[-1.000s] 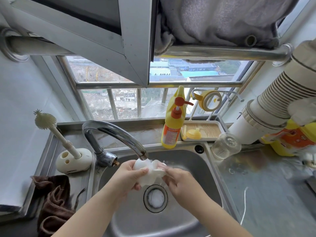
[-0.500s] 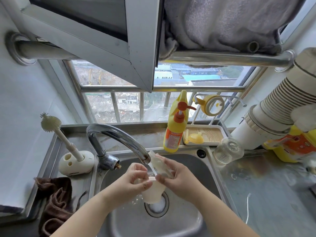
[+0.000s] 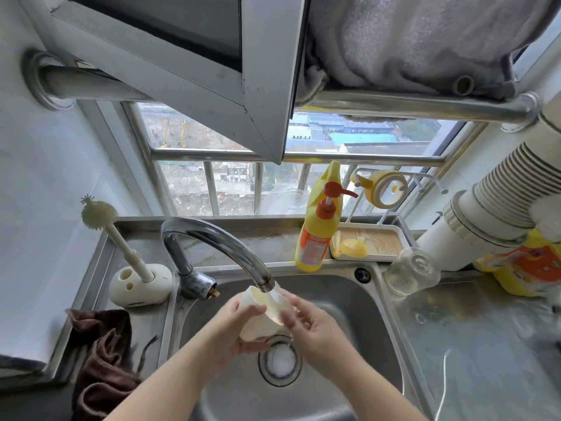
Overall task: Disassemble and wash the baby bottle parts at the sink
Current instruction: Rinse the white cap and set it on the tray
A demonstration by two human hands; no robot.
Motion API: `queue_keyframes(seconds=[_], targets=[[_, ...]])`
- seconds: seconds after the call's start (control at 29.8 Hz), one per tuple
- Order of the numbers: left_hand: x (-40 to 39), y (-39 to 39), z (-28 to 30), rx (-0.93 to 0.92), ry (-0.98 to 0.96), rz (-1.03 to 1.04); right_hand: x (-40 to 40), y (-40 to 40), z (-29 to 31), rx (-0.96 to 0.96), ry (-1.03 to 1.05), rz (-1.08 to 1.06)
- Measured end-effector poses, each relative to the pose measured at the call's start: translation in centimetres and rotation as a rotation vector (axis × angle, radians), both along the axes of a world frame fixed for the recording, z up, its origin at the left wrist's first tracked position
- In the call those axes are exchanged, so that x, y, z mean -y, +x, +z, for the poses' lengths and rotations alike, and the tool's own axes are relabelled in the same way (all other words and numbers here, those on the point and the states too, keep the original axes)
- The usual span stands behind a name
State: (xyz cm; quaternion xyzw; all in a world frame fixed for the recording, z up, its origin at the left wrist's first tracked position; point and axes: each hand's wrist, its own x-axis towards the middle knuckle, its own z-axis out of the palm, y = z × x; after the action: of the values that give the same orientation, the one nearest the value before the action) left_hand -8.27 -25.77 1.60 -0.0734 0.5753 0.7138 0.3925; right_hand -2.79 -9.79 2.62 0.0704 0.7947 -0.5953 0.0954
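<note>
Both forearms reach in from the bottom edge and meet over the middle of the sink (image 3: 349, 302), right under the mouth of the tap (image 3: 230, 247). The left hand (image 3: 233, 329) is turned palm-up and inward, its fingers and thumb curled round a cream-white bottle part (image 3: 261, 317), holding it from the left and below with the open rim tipped up toward the spout. The right hand (image 3: 312, 323) comes in from the other side, fingers bent over a clear, soft-looking piece at the top of the part; whether it pinches that piece or only presses on it is hard to tell. The two hands are close together, nearly touching across the part, which sits just above the drain (image 3: 280, 361). To the right of the basin, on the wet steel worktop (image 3: 485, 344), a clear glass bottle body (image 3: 411, 275) lies on its side. Behind it stands a small tray (image 3: 382, 241) carrying a yellow nipple piece (image 3: 353, 247), with a yellow ring cap (image 3: 385, 188) hung on the rack above. A yellow pump bottle (image 3: 320, 223) stands at the sink's back edge. Left of the tap, a bottle brush (image 3: 121, 238) leans in its white holder (image 3: 139, 284), and a brown cloth (image 3: 103, 360) lies crumpled near the front.
</note>
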Motion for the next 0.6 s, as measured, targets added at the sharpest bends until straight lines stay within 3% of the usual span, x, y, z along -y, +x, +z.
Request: queue_keyframes(seconds=[0.1, 0.2, 0.27, 0.37, 0.44, 0.5, 0.54, 0.6], targets=[[1.1, -1.0, 0.2, -0.069, -0.012, -0.078, -2.3, -0.6, 0.6, -0.044, 0.29, 0.118], [1.4, -1.4, 0.8, -0.137, -0.03, -0.228, -2.7, -1.7, 0.5, -0.361, 0.686, 0.509], [1.3, -1.5, 1.2, -0.132, 0.006, -0.273, -2.7, -2.7, 0.1, -0.54, 0.968, 0.549], [1.4, -1.8, 1.4, -0.163, 0.041, -0.187, -1.3, -4.0, 1.7, -0.515, 1.213, 0.519], [1.5, -1.9, 1.3, -0.215, 0.031, -0.133, -1.0, -4.2, 1.7, -0.248, 1.043, 0.595], [1.5, -1.8, 1.2, -0.269, 0.025, -0.101, -0.7, -4.3, 1.5, 0.069, 0.612, 0.567], [1.5, -1.7, 1.3, -0.295, 0.024, -0.095, -0.8, -4.3, 1.5, 0.147, 0.435, 0.536], [1.4, -1.6, 1.4, -0.319, 0.004, -0.112, -1.4, -4.3, 1.6, 0.17, 0.35, 0.548]])
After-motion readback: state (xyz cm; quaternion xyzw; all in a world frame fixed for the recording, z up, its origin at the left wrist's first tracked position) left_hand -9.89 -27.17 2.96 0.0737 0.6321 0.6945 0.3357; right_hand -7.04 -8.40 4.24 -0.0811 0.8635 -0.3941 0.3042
